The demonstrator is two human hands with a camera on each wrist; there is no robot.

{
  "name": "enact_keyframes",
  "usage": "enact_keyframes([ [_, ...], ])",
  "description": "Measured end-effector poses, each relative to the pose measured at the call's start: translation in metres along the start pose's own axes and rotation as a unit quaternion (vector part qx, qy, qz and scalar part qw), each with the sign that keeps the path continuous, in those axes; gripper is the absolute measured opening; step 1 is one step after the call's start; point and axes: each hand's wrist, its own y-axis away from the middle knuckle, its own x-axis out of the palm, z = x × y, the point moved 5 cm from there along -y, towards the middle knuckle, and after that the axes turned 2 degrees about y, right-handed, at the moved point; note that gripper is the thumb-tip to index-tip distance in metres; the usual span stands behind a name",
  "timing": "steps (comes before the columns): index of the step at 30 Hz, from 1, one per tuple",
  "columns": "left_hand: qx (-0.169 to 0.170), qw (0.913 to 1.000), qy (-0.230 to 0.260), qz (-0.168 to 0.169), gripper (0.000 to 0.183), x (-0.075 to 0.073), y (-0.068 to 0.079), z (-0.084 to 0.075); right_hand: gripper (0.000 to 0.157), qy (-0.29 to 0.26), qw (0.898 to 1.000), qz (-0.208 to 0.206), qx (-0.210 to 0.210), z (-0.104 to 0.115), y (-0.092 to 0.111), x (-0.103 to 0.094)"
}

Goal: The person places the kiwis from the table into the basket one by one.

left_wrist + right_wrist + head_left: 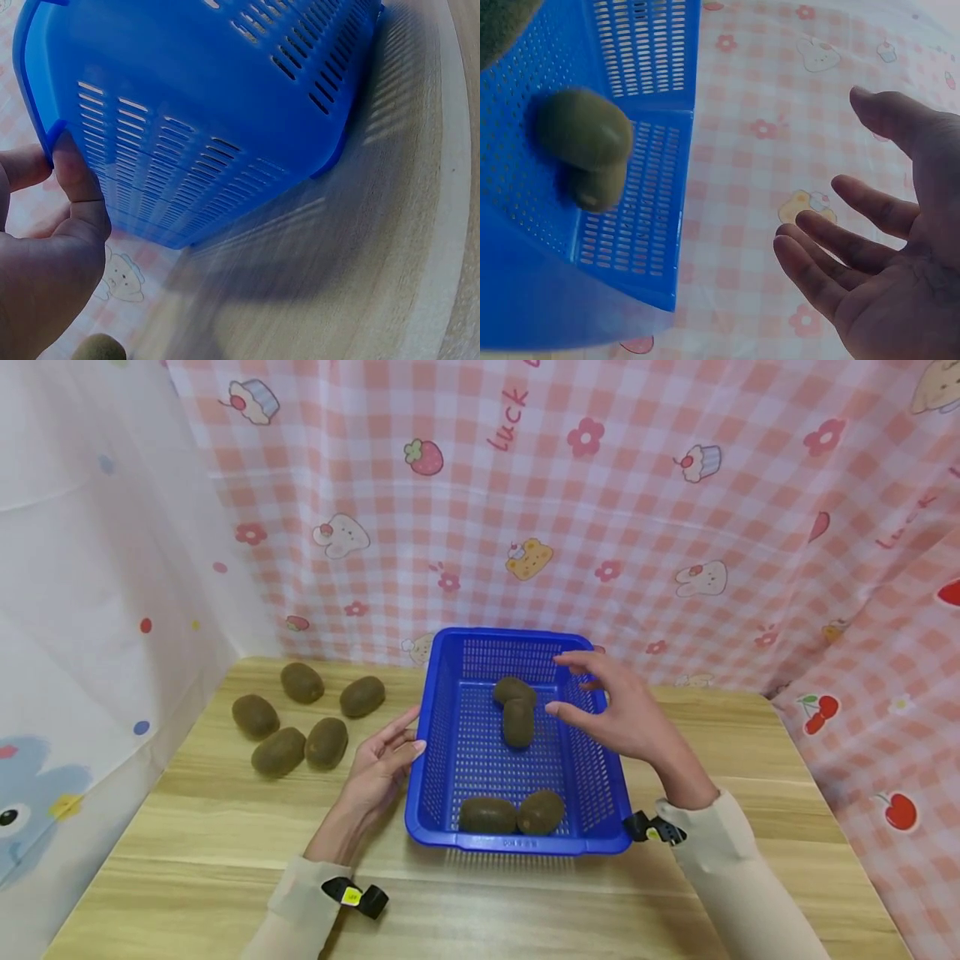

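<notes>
A blue plastic basket (468, 760) stands at the middle of the table, with slotted sides. My left hand (381, 768) grips its left rim, thumb on one side and fingers on the other, as the left wrist view also shows. Inside, two brown kiwifruit (518, 723) touch each other near the middle, and another pair of kiwifruit (488, 816) lies against the near wall. Above the basket's right side hovers my right hand (618, 706), fingers spread and thumb apart, holding nothing. In the right wrist view its palm (900, 277) faces the basket.
To the left of the basket, several loose kiwifruit (279, 752) lie grouped on the wooden table (187, 827). A pink checked cloth (480, 527) hangs behind the table, and a white patterned cloth (90, 568) hangs along the left.
</notes>
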Motion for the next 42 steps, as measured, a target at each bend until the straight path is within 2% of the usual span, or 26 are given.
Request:
enact_keyframes([
  [3, -0.004, 1.0000, 0.002, -0.003, 0.065, 0.000, 0.000, 0.000, 0.067, 0.005, 1.000, -0.001, 0.001, -0.001, 0.002, -0.003],
  [11, -0.006, 1.0000, -0.002, -0.005, 0.064, 0.001, 0.000, 0.002, 0.082, 0.009, 0.999, -0.006, 0.037, -0.011, 0.013, -0.009],
  [19, -0.003, 1.0000, -0.005, -0.001, 0.065, 0.000, 0.000, 0.002, 0.087, -0.044, 0.997, -0.033, 0.048, -0.033, 0.020, -0.012],
  [24, -0.002, 1.0000, -0.006, 0.001, 0.065, 0.000, 0.000, 0.001, 0.088, -0.068, 0.994, -0.045, 0.072, -0.047, 0.026, -0.012],
  [31, 0.001, 0.9999, -0.015, 0.002, 0.065, 0.001, -0.001, 0.000, 0.090, -0.116, 0.986, -0.039, 0.115, -0.068, 0.034, -0.006],
  [38, 0.002, 0.9999, -0.010, 0.002, 0.064, 0.000, 0.002, 0.000, 0.087, -0.182, 0.972, -0.027, 0.145, -0.095, 0.039, 0.012],
  [42, 0.002, 1.0000, -0.006, 0.002, 0.064, 0.000, 0.003, 0.001, 0.083, -0.206, 0.965, -0.021, 0.160, -0.104, 0.041, 0.020],
])
